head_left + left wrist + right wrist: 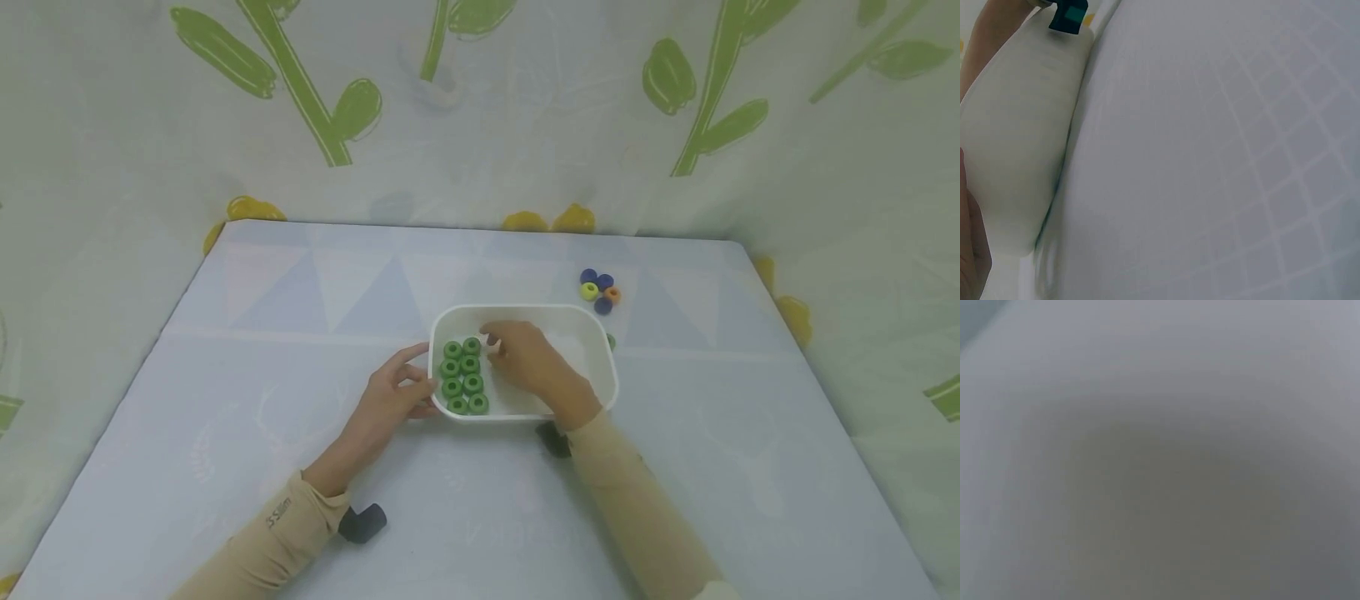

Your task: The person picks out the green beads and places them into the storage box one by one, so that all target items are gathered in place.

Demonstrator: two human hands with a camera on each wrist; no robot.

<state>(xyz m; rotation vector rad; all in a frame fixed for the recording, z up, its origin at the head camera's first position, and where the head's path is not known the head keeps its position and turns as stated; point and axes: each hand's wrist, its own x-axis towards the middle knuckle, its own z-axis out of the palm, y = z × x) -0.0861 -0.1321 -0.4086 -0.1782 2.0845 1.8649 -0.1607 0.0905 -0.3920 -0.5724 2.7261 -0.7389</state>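
A white plastic tray point(540, 417) lies on the table, with several green ring-shaped beads point(472, 383) set in two columns along its left end. My left hand point(393, 390) holds the tray's left rim, thumb at the edge and fingers along the outer wall. Over the tray's middle, just right of the beads, reaches my right hand point(528, 358). Its thumb and forefinger stand apart, and no bead shows between them. In the left wrist view, part of the left hand point(974, 247) appears beside the tray's pale outer wall point(1022, 137). The right wrist view is only a blur.
Behind the tray at the right lie loose beads: dark blue point(603, 306), yellow point(589, 292) and orange point(612, 296). A green bead point(611, 342) is partly hidden by the tray's right edge. Dark wrist devices point(363, 523) are on both forearms. A leaf-patterned curtain point(480, 150) hangs behind the table.
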